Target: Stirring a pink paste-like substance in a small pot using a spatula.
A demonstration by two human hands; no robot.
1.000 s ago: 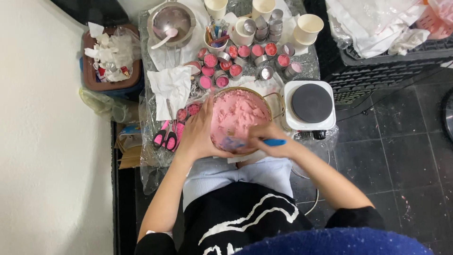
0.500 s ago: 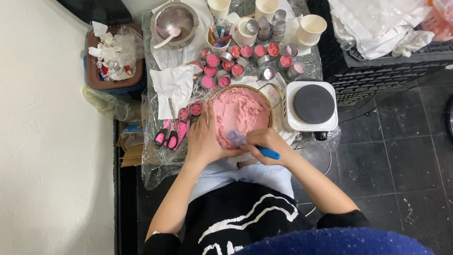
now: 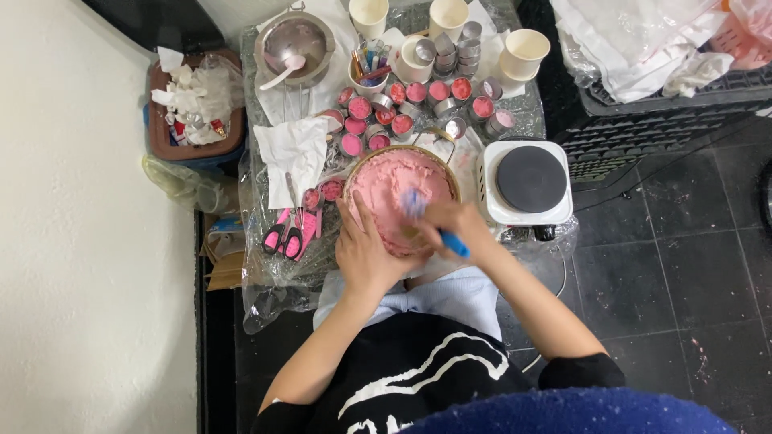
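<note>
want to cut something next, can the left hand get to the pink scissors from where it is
Probably yes. The left hand rests on the near-left rim of the bowl of pink paste, and the pink scissors lie flat just to its left on the plastic-covered table with nothing between them.

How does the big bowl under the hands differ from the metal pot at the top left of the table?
The big bowl is heaped full of thick pink paste, while the metal pot looks nearly empty, its shiny inside showing.
The bowl is clearly wider than the pot.
The left hand steadies the bowl and the right hand works a blue-handled tool in it; the pot stands untouched, with a pale spoon resting in it.
Both are round and stand on the same table.
</note>
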